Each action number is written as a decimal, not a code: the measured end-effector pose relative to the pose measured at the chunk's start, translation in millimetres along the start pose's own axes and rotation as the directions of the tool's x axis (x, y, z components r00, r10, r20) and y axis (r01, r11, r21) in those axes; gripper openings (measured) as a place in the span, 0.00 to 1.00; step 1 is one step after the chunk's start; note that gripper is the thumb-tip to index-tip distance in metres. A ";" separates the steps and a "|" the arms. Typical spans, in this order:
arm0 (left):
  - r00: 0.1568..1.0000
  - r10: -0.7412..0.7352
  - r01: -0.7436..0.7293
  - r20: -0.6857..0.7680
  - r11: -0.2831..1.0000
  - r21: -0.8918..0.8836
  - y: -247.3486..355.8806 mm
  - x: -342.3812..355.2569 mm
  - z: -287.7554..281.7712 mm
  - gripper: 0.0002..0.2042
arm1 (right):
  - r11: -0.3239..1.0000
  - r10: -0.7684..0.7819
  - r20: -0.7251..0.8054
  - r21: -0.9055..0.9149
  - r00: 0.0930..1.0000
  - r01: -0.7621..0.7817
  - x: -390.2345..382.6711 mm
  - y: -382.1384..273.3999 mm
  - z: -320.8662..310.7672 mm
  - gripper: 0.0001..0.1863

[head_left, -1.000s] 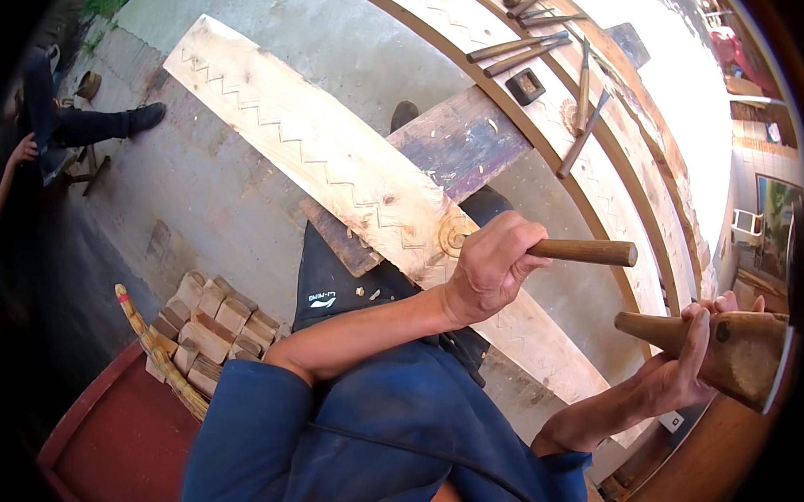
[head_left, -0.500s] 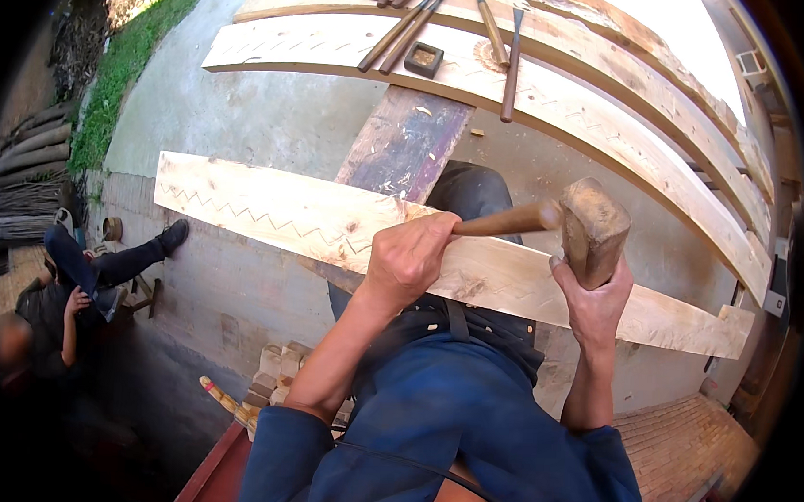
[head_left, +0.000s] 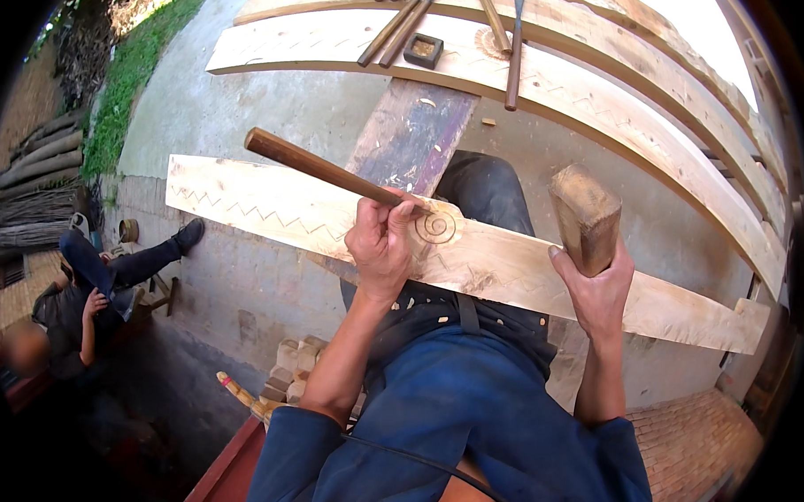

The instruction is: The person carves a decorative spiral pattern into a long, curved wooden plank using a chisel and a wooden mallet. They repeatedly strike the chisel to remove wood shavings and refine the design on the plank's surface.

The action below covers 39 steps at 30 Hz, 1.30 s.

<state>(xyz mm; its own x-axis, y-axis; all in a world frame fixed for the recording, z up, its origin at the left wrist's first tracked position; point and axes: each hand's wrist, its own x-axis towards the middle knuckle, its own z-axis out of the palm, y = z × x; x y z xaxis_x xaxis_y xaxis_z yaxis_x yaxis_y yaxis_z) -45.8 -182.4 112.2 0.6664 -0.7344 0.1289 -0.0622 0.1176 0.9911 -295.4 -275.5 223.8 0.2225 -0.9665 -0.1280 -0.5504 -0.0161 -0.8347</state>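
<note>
A long pale board with zigzag marks lies crosswise in front of me. Cut into its upper edge area is a spiral. My left hand is closed around the lower end of a wood-handled chisel, whose handle slants up to the left. The chisel's tip is by the left side of the spiral, mostly covered by my fingers. To the right, my right hand grips a blocky wooden mallet, held over the board and apart from the chisel.
Beneath the board runs a worn bench plank. Farther off, a second marked board carries several chisels and a small dark square box. A seated person is at the left. Wood blocks sit near my left elbow.
The chisel's handle has swung from pointing right, toward the mallet, to pointing up-left. My left hand has turned and moved slightly left, exposing the spiral. The mallet stays in my right hand.
</note>
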 end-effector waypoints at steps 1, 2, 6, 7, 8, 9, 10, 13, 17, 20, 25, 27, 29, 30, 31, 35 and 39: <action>0.998 0.047 -0.050 0.034 0.994 0.100 -6.3 0.3 -3.4 0.06 | 1.000 -0.024 -0.002 0.016 1.000 0.024 0.9 -2.4 1.9 0.28; 0.997 0.055 -0.060 0.050 0.991 0.117 -7.3 -1.1 -4.2 0.06 | 0.998 -0.048 -0.005 0.031 0.999 0.048 1.5 -3.7 3.0 0.28; 0.988 0.116 -0.136 0.105 0.970 0.202 -6.4 -0.7 -3.0 0.05 | 0.998 -0.054 0.030 0.014 0.998 0.054 2.5 -3.9 5.0 0.30; 0.984 0.137 -0.161 0.116 0.960 0.231 -6.1 0.0 -3.3 0.05 | 0.998 -0.059 0.037 0.020 0.998 0.058 2.3 -4.1 5.9 0.30; 0.982 0.148 -0.172 0.117 0.958 0.231 -6.3 0.4 -3.4 0.06 | 0.998 -0.064 0.043 0.026 0.997 0.063 2.0 -4.5 6.7 0.31; 0.980 0.159 -0.183 0.117 0.956 0.230 -7.2 0.4 -3.1 0.06 | 0.998 -0.064 0.044 0.025 0.997 0.063 1.8 -4.5 7.2 0.31; 0.978 0.170 -0.193 0.118 0.954 0.230 -7.7 0.3 -3.2 0.06 | 0.998 -0.064 0.044 0.025 0.997 0.063 1.7 -4.6 7.7 0.32; 0.977 0.179 -0.202 0.117 0.952 0.230 -6.5 0.8 -3.6 0.07 | 0.995 -0.099 0.040 -0.003 0.994 0.100 1.3 -6.5 7.4 0.33; 0.977 0.188 -0.208 0.100 0.945 0.253 -6.9 -0.5 -2.4 0.06 | 0.992 -0.122 0.038 -0.016 0.992 0.122 1.9 -10.6 6.8 0.35; 0.961 0.240 -0.272 0.135 0.903 0.334 -6.3 -1.3 -1.6 0.06 | 0.982 -0.179 0.036 -0.047 0.983 0.181 3.9 -13.9 7.5 0.36; 0.887 0.331 -0.457 0.322 0.723 0.518 4.6 -1.7 -3.8 0.04 | 0.862 -0.498 -0.025 -0.128 0.867 0.491 28.5 -54.6 -5.1 0.33; 0.850 0.430 -0.527 0.303 0.701 0.481 6.3 0.5 0.4 0.08 | 0.875 -0.482 -0.173 -0.138 0.859 0.464 30.4 -67.4 -14.4 0.29; 0.825 0.481 -0.564 0.295 0.686 0.460 6.5 2.1 4.6 0.10 | 0.852 -0.437 -0.289 0.171 0.852 0.495 31.4 -90.1 -18.1 0.26; 0.823 0.483 -0.568 0.301 0.680 0.463 6.8 1.3 3.9 0.10 | 0.771 -0.538 -0.347 0.166 0.768 0.615 38.3 -91.2 -13.1 0.27; 0.820 0.484 -0.572 0.307 0.675 0.465 7.7 1.1 3.6 0.10 | 0.674 -0.630 -0.399 0.146 0.666 0.724 45.6 -94.8 -8.3 0.28; 0.819 0.479 -0.574 0.317 0.658 0.488 11.6 -0.3 3.4 0.10 | 0.346 -0.854 0.148 -0.553 0.498 0.758 56.9 -129.4 -17.8 0.44; 0.822 0.474 -0.570 0.317 0.675 0.468 9.5 1.8 4.2 0.10 | 0.353 -0.852 0.127 -0.579 0.509 0.735 51.8 -129.6 -14.7 0.44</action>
<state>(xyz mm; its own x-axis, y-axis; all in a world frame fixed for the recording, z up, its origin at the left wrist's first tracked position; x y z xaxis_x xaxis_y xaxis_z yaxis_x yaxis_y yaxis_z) -48.3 -185.3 122.0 0.2821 -0.7598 0.5857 -0.7697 0.1851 0.6109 -224.3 -327.3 333.2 0.6838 -0.4454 0.5779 -0.4965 -0.8645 -0.0789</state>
